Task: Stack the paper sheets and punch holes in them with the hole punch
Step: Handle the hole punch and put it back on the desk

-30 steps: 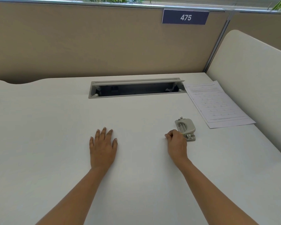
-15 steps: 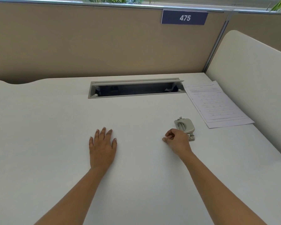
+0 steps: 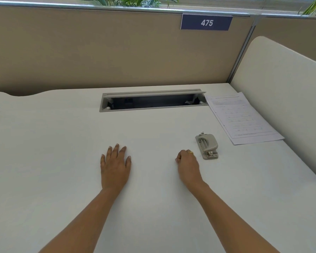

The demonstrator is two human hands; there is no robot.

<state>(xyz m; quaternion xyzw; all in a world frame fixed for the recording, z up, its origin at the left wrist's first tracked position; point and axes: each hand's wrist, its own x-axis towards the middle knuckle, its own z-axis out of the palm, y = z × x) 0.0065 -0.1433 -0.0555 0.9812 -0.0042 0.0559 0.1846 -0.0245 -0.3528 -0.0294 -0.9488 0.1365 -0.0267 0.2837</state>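
— Where were the paper sheets [image 3: 244, 118]?
— Lay flat at the far right of the desk [image 3: 62, 161], against the side panel [image 3: 285, 92], squared into what looked like one thin pile. Hole punch [image 3: 206, 146] sat just nearer, apart from the pile.

— And the hands?
— Left hand [image 3: 115, 166] rested palm down, fingers spread, gripping nothing. Right hand [image 3: 187, 162] was curled into a loose fist beside the punch, not touching it, nothing visibly held.

— Handling of the paper?
— Probably light, limp, prone to sliding and fanning out on that smooth top. Best pinched at a near corner or long edge, thumb under, then tapped square. Hard to count the sheets from here.

— And the punch?
— Looked small, rigid, likely heavier for its size than the sheets. Could be taken by the base sides to carry, pressed on the raised lever to cut. Might skid unless steadied.

— Risk?
— Creasing a corner, or holes going crooked with edges uneven.
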